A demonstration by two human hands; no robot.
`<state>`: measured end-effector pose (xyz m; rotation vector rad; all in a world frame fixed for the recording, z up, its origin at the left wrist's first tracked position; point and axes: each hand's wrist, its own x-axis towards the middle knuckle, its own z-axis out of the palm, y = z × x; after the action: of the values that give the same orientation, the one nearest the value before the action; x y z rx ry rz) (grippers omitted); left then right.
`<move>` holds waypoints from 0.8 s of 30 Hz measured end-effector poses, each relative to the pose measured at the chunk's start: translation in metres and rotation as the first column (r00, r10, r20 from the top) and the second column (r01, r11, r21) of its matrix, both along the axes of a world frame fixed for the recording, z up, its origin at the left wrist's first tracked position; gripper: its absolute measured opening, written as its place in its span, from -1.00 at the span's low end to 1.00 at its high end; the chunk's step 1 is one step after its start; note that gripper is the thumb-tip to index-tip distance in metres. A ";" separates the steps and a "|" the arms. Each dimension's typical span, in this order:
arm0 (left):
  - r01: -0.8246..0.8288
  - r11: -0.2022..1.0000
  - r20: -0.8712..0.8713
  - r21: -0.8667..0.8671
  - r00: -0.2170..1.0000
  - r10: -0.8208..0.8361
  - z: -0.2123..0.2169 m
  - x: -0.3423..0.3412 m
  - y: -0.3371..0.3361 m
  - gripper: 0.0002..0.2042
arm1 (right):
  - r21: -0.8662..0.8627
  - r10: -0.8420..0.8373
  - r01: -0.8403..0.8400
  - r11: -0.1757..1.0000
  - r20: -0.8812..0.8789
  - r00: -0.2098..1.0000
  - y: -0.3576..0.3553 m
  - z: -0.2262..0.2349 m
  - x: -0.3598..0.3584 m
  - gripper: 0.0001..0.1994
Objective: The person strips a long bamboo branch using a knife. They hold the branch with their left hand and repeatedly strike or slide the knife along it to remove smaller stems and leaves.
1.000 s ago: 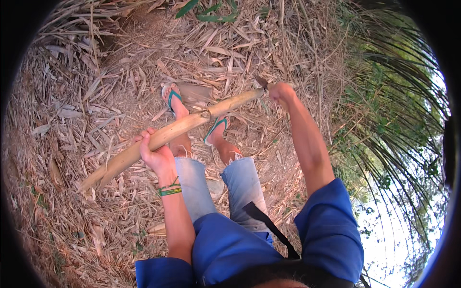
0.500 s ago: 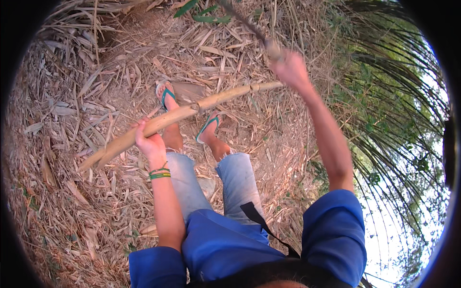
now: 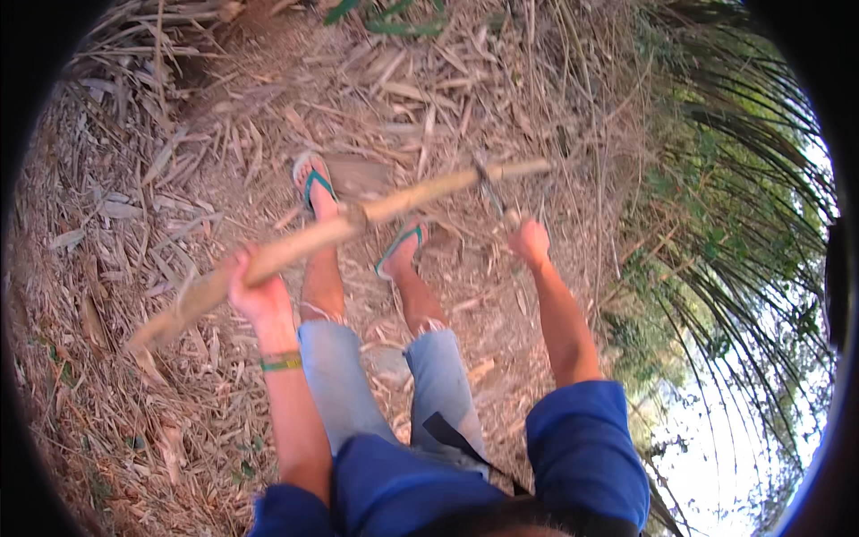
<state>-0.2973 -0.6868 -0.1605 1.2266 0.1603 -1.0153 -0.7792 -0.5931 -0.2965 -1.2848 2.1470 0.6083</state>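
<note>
Partly blurred, blade (image 3: 490, 190) in right hand (image 3: 530, 242) meets bamboo pole (image 3: 340, 234).

Single head-worn fisheye view, looking steeply down the wearer's front to the ground. Both forearms enter from the lower edge; the left hand (image 3: 255, 291) and right hand (image 3: 531, 242) sit mid-frame, close. Dark circular rim; edges bend outward. No second view.

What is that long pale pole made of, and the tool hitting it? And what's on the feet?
The long tan pole in the left hand looks like dry bamboo: matte, with a ringed node. The chopping tool in the right hand seems to have a dark, dull metal blade; its handle is hidden. The green-strapped sandals look like rubber.
</note>
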 end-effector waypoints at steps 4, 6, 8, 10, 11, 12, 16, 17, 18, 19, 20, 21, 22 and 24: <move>-0.054 0.998 0.045 0.013 0.998 0.053 0.010 -0.007 -0.004 -0.75 | 0.092 -0.177 0.185 0.978 -0.085 0.980 -0.020 0.010 0.036 -0.67; -0.100 0.994 0.015 0.047 0.995 0.099 0.007 -0.001 0.016 -0.75 | 0.116 -0.284 0.304 0.946 -0.161 0.945 -0.016 0.013 0.090 -0.69; -0.060 0.996 0.029 0.058 0.998 0.059 0.004 0.004 0.011 -0.75 | 0.076 -0.289 0.301 0.951 -0.143 0.947 -0.032 0.019 0.108 -0.70; 0.033 0.998 0.013 0.055 0.999 -0.034 -0.001 0.012 0.002 -0.74 | 0.120 -0.192 0.198 0.973 -0.058 0.980 -0.060 0.029 0.096 -0.69; 0.037 0.999 0.004 0.039 0.999 -0.037 0.000 0.014 0.000 -0.73 | 0.176 -0.086 0.080 0.981 0.025 0.996 -0.076 0.039 0.062 -0.67; 0.051 0.998 0.018 0.021 0.999 -0.051 0.002 0.008 -0.010 -0.73 | 0.255 -0.053 0.028 0.966 0.092 0.994 -0.088 0.046 0.023 -0.66; 0.062 0.997 0.165 0.039 0.984 -0.068 0.039 -0.024 -0.041 -0.74 | 0.405 0.046 -0.108 0.908 0.158 0.986 -0.113 0.081 0.010 -0.63; 0.053 0.998 0.163 0.039 0.985 -0.058 0.041 -0.032 -0.054 -0.75 | 0.186 -0.095 0.091 0.978 0.014 0.995 -0.080 0.067 0.031 -0.65; 0.036 0.999 0.161 0.041 0.986 -0.042 0.041 -0.040 -0.062 -0.76 | -0.065 -0.259 0.254 0.965 -0.092 0.962 -0.060 0.054 0.046 -0.67; -0.064 0.992 0.098 0.107 0.994 0.053 0.045 -0.040 -0.054 -0.80 | -0.078 -0.321 0.315 0.946 -0.089 0.943 -0.049 0.049 0.059 -0.69; -0.036 0.993 0.076 0.113 0.997 0.027 0.041 -0.031 -0.040 -0.82 | -0.087 -0.394 0.387 0.918 -0.087 0.915 -0.037 0.047 0.069 -0.72; -0.009 0.993 0.057 0.118 0.998 0.003 0.033 -0.017 -0.026 -0.84 | -0.100 -0.394 0.387 0.917 -0.064 0.917 -0.032 0.044 0.072 -0.74; 0.014 0.992 0.035 0.126 0.999 -0.018 0.034 -0.015 -0.026 -0.86 | -0.112 -0.391 0.384 0.917 -0.045 0.919 -0.030 0.039 0.074 -0.75; 0.023 0.988 0.048 0.153 0.998 -0.031 0.029 -0.012 -0.034 -0.89 | -0.128 -0.407 0.400 0.907 -0.027 0.913 -0.024 0.029 0.080 -0.77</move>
<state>-0.3094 -0.7209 -0.1315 1.3958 0.1854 -1.0088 -0.6993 -0.6169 -0.2679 -0.8434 2.4298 0.3457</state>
